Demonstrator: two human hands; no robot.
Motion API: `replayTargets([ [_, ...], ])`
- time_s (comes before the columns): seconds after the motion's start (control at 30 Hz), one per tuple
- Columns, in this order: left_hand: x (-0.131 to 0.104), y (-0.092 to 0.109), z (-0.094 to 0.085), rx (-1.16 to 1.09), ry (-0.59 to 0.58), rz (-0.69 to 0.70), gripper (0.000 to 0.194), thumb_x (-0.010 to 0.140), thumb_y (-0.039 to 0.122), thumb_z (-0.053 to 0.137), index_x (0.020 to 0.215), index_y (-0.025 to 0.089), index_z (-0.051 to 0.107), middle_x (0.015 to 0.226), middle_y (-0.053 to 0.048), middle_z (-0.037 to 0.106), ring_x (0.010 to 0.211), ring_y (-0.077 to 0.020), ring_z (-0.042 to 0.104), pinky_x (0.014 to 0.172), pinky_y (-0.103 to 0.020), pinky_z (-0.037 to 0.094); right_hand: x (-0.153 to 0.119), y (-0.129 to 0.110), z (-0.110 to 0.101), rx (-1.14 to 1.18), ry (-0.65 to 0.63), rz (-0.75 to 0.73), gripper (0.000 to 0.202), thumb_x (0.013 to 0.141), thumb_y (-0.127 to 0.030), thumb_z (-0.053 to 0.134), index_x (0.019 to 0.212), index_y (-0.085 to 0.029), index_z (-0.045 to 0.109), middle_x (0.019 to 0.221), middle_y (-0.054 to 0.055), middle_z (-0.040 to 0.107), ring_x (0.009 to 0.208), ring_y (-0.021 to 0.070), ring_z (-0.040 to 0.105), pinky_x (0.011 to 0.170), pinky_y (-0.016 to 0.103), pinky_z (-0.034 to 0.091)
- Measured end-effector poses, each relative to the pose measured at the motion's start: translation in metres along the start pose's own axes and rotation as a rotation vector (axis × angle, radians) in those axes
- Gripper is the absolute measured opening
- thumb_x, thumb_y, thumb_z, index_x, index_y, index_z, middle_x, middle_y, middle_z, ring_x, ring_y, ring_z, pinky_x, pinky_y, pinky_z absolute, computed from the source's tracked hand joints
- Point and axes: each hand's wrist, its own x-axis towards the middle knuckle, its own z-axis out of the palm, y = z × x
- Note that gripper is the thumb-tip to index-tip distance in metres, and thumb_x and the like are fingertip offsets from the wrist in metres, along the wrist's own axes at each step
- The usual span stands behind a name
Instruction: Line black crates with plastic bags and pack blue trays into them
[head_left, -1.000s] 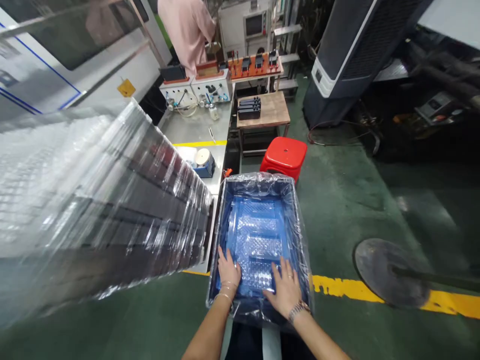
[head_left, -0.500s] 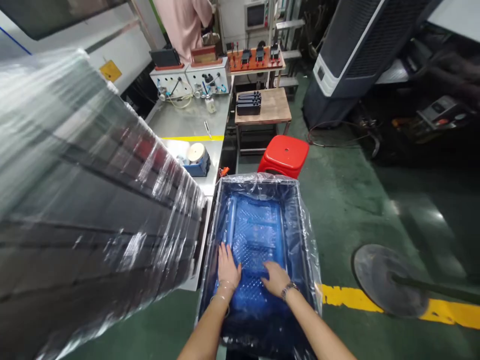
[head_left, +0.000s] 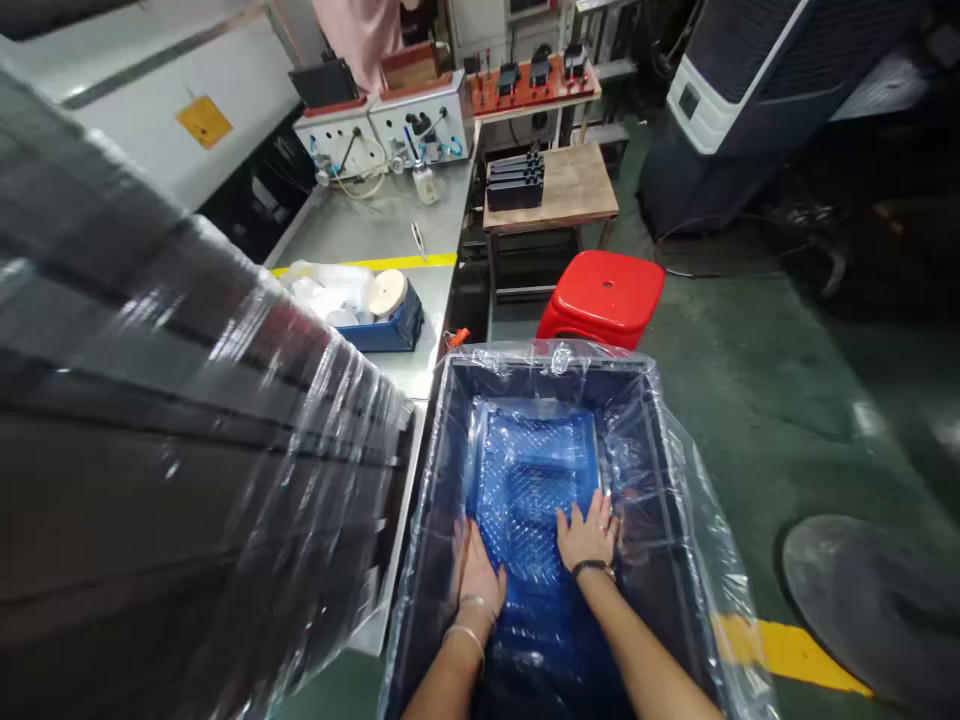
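Below me a dark blue crate (head_left: 420,560) is lined with a clear plastic bag (head_left: 701,520) that hangs over its rim. Inside lies a blue sheet with a raised diagonal pattern (head_left: 536,490); whether it is a separate tray or the crate's floor under the film, I cannot tell. My left hand (head_left: 480,575) rests along the left edge of this sheet, fingers straight and thumb apart. On its right edge lies my right hand (head_left: 589,535), with fingers spread. Neither hand grips anything.
Film-wrapped dark stacked goods (head_left: 225,450) rise close on the left. Beyond the crate stand a red stool (head_left: 607,290) and a wooden-topped table (head_left: 574,185) with black parts. A metal bench (head_left: 360,230) holds a blue bin (head_left: 397,330). A round base (head_left: 862,600) stands right.
My right hand has moved outward to the right edge of the blue sheet and its fingers have spread. My left hand has shifted slightly along the left side. The view has moved closer.
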Motion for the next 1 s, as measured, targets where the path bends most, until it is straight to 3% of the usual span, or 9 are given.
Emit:
replayTargets([
  [0.13,0.015,0.002,-0.005,0.047,-0.093,-0.064,0.086,0.068,0.022,0.058,0.142,-0.001,0.023,0.153,-0.019,0.012,0.142,-0.0288,0.004,0.119,-0.040,0.010,-0.010,-0.014,-0.004,0.011,0.054,0.019,0.050,0.090,-0.045,0.042,0.124,-0.012,0.059,0.149,0.024,0.019,0.138,0.0365,0.013,0.109,0.055,0.012],
  [0.4,0.015,0.020,-0.006,0.082,-0.081,-0.108,0.086,0.065,0.017,0.059,0.140,-0.007,0.023,0.150,-0.024,0.019,0.141,-0.0304,0.011,0.119,-0.039,0.011,0.025,-0.026,-0.041,0.256,-0.248,0.100,0.048,0.079,-0.038,0.060,0.114,-0.005,0.063,0.151,0.024,0.011,0.140,0.0362,0.007,0.110,0.057,0.011],
  [0.53,0.024,0.034,-0.028,-0.023,-0.127,-0.147,0.084,0.066,0.014,0.062,0.135,-0.015,0.025,0.146,-0.031,0.022,0.140,-0.0324,0.011,0.118,-0.039,0.010,0.008,-0.032,-0.086,0.619,-0.311,0.103,0.051,0.077,-0.032,0.062,0.124,-0.009,0.056,0.138,0.020,0.043,0.130,0.0299,0.038,0.107,0.046,0.032],
  [0.6,0.026,0.037,-0.042,-0.113,-0.144,-0.152,0.080,0.067,0.015,0.063,0.134,-0.013,0.030,0.145,-0.031,0.024,0.139,-0.0325,0.016,0.117,-0.039,0.014,-0.018,-0.019,-0.107,0.818,-0.208,-0.054,0.045,0.084,-0.035,0.053,0.124,-0.015,0.056,0.127,0.012,0.056,0.118,0.0212,0.052,0.102,0.035,0.041],
  [0.7,0.015,0.034,-0.062,-0.184,-0.223,-0.103,0.065,0.074,0.024,0.060,0.130,-0.005,0.043,0.140,-0.026,0.038,0.134,-0.0302,0.034,0.112,-0.037,0.029,-0.068,0.028,-0.124,1.097,0.194,-0.247,0.038,0.086,-0.038,0.051,0.117,-0.020,0.060,0.125,0.008,0.058,0.117,0.0196,0.053,0.104,0.036,0.040],
  [0.73,0.005,0.031,-0.068,-0.248,-0.249,-0.066,0.061,0.076,0.027,0.058,0.129,-0.001,0.047,0.138,-0.023,0.044,0.130,-0.0284,0.040,0.111,-0.036,0.033,-0.085,0.049,-0.123,1.115,0.308,-0.190,0.037,0.084,-0.040,0.052,0.114,-0.021,0.062,0.123,0.008,0.060,0.117,0.0201,0.053,0.104,0.037,0.040],
  [0.8,-0.020,0.017,-0.076,-0.424,-0.265,0.035,0.057,0.078,0.035,0.055,0.127,0.007,0.052,0.132,-0.016,0.054,0.125,-0.0254,0.048,0.108,-0.035,0.036,-0.118,0.092,-0.111,1.134,0.318,0.018,0.045,0.078,-0.047,0.057,0.113,-0.020,0.063,0.125,0.009,0.059,0.117,0.0222,0.053,0.105,0.038,0.040],
  [0.9,-0.073,-0.022,-0.075,-0.553,-0.201,0.197,0.054,0.076,0.045,0.054,0.121,0.016,0.060,0.126,-0.010,0.060,0.120,-0.0256,0.053,0.107,-0.038,0.039,-0.165,0.140,-0.069,1.239,0.033,0.390,0.063,0.056,-0.061,0.064,0.103,-0.018,0.068,0.120,0.011,0.061,0.120,0.0300,0.051,0.108,0.043,0.036],
  [1.0,-0.123,-0.070,-0.060,-0.371,-0.146,0.308,0.047,0.078,0.043,0.052,0.119,0.024,0.062,0.125,-0.008,0.061,0.119,-0.0266,0.054,0.108,-0.041,0.040,-0.204,0.149,-0.018,1.392,-0.145,0.757,0.055,0.038,-0.065,0.066,0.073,-0.024,0.071,0.106,0.012,0.067,0.118,0.0359,0.051,0.109,0.044,0.036],
])
